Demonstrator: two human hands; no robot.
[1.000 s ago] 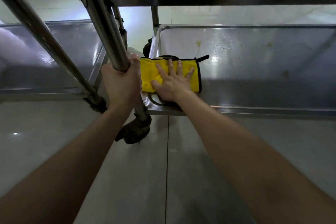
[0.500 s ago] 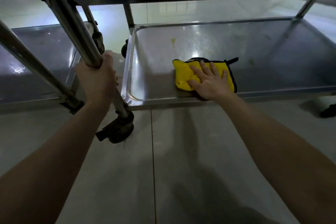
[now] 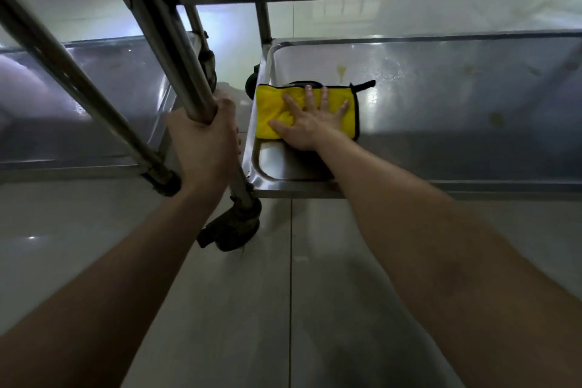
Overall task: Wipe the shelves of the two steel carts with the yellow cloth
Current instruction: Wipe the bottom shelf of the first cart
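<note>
Shelving of the left cart is sitting far left. The left hand is clenching the right cart's steel post. Just right of it, the yellow cloth is lying at the left end of the right cart's bottom shelf, the right hand pressing flat on it, fingers spread.

The view was dim and backlit from the far side, with white glare on the steel shelf (streaky patches). Wide-angle distortion bent the cart post near the edge.
</note>
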